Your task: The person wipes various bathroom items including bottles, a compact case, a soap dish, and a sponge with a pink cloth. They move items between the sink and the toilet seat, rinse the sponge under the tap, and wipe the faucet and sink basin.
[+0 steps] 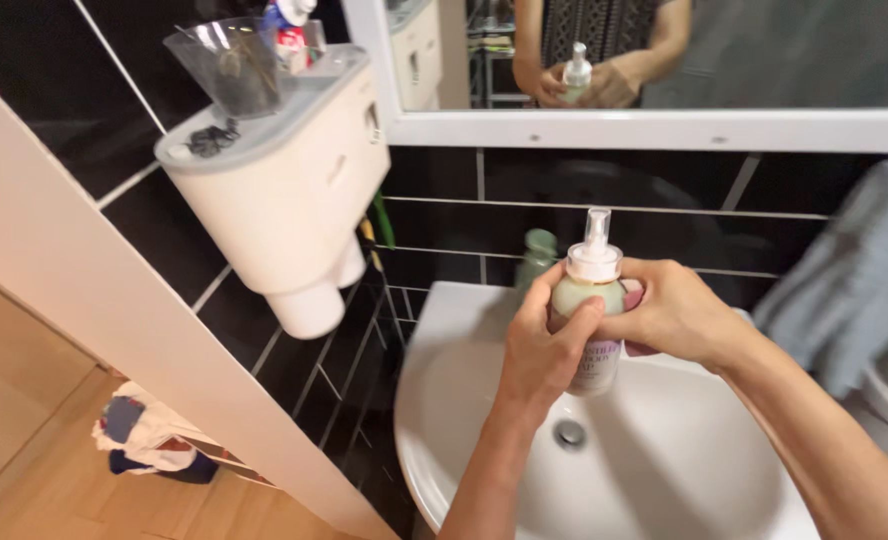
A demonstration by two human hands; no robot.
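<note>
Room: black-tiled bathroom wall (604, 200) behind round white ceramic sink (464, 400).
Bottle: pale green plastic pump bottle (589, 300), upright between both sets of fingers, above the basin.
Left hand (544, 350): fingers wrapped around bottle front.
Right hand (679, 315): closed on bottle's far side, perhaps also pinching something pink.

You stood before black wall tiles (604, 190) with pale grout, a white-framed mirror (664, 128) above, a white wall-mounted holder (284, 200) at left, wooden floor (24, 400) below, and a grey towel (854, 270) hanging at right.

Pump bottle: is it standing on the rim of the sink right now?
No, the pump bottle is held up over the sink basin, gripped by the left hand and the right hand.
</note>
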